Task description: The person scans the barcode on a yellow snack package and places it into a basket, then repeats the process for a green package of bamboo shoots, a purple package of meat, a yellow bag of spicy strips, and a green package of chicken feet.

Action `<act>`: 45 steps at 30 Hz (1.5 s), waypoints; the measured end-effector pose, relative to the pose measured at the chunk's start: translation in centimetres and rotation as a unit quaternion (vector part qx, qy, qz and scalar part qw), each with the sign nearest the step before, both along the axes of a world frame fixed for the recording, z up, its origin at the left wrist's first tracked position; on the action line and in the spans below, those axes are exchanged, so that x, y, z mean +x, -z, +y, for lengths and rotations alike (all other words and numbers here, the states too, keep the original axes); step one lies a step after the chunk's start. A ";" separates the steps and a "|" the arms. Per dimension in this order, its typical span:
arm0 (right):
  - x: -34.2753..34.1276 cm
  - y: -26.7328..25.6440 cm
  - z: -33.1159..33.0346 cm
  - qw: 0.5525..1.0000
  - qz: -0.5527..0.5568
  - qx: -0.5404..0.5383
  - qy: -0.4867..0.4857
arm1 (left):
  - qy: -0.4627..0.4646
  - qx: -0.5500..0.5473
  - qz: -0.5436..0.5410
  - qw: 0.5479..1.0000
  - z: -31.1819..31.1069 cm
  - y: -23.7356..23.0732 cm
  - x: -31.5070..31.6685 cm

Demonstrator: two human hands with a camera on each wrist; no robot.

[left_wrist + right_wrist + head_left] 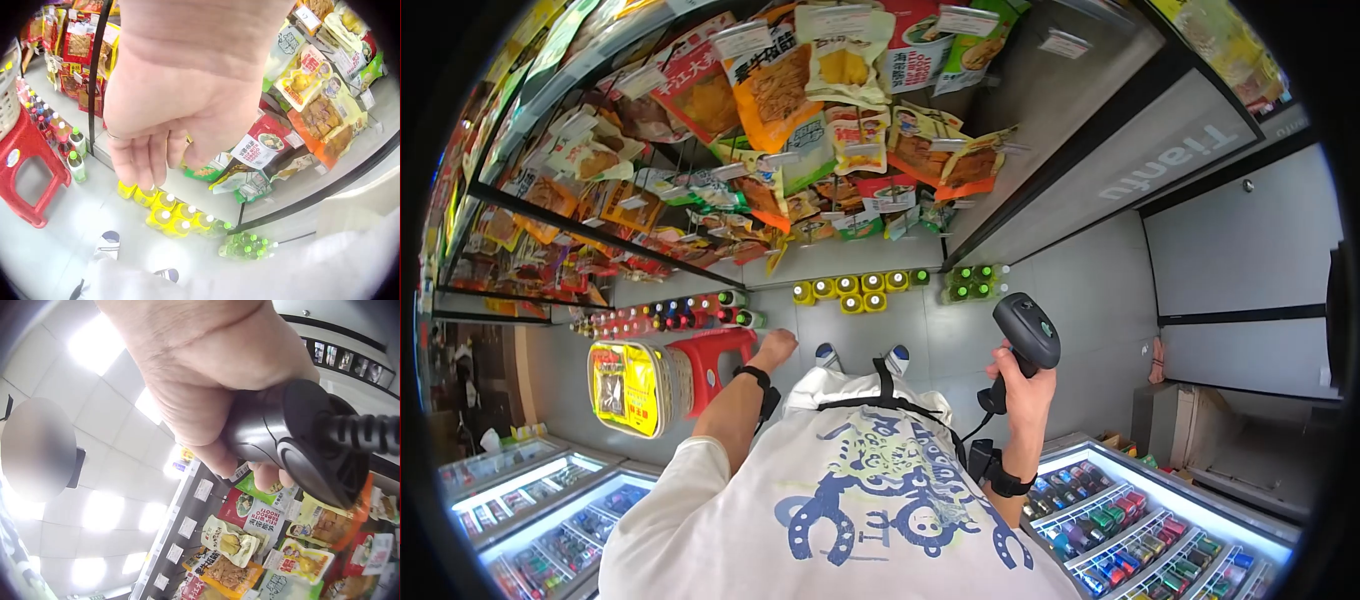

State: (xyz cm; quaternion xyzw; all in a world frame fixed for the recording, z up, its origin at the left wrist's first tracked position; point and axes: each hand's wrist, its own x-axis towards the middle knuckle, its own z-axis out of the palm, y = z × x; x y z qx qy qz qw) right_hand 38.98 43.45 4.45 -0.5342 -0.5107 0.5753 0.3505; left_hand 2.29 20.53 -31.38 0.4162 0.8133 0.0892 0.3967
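A black handheld scanner (1027, 335) with a cable is gripped by the handle in the right hand (1028, 398), its head tilted up. In the right wrist view the fingers wrap round the scanner's dark handle (256, 425), and the coiled cable runs off to the right. The left hand (776, 350) holds nothing and hangs beside a red stool (712, 365). From the left wrist view, that hand (181, 106) has its fingers loosely bent, with hanging snack packets (322, 115) beyond it.
Racks of snack packets (860, 60) stand ahead. Yellow bottles (848, 287), green bottles (972, 283) and a row of mixed bottles (662, 315) line the floor. A basket (675, 385) with a yellow packet (625, 390) sits on the stool. Lit drink coolers (1100, 520) flank the person.
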 end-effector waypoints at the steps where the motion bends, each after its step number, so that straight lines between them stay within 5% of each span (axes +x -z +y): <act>1: -0.2 0.0 -0.1 1.000 -0.002 -0.003 -0.004 | -0.032 0.003 -0.010 0.999 0.4 -0.9 0.5; 5: -0.7 -0.5 -0.1 1.000 -0.016 -0.001 -0.014 | -0.124 -0.086 -0.035 0.988 1.2 -3.5 1.5; 7: -1.2 -0.5 0.2 1.000 -0.016 -0.003 -0.019 | -0.006 -0.064 0.006 0.998 0.1 -2.5 1.0; 14: -2.4 -0.5 0.9 0.999 -0.024 -0.006 -0.046 | -0.090 -0.084 -0.014 0.992 -0.9 -2.7 1.1; 20: -2.3 -0.5 1.6 0.998 -0.008 0.004 -0.057 | -0.047 -0.061 0.017 0.997 -1.2 -0.6 0.8; 26: -0.7 0.1 1.9 0.999 0.012 0.007 -0.043 | -0.036 -0.113 -0.020 0.993 1.8 -4.1 2.1; 29: 0.5 0.4 1.9 0.999 0.019 0.003 -0.028 | -0.137 -0.097 -0.040 0.985 3.0 -5.9 3.4; 35: 3.3 2.1 1.6 0.999 0.022 -0.024 -0.007 | -0.082 -0.108 0.017 0.991 4.5 -5.8 5.1; 40: 4.3 5.0 0.3 0.996 0.021 -0.084 0.012 | 0.055 -0.076 0.057 0.994 4.7 -6.3 5.3; 45: 4.9 7.4 -2.6 0.985 0.011 -0.153 0.076 | 0.112 -0.171 0.053 0.978 6.9 -5.4 4.5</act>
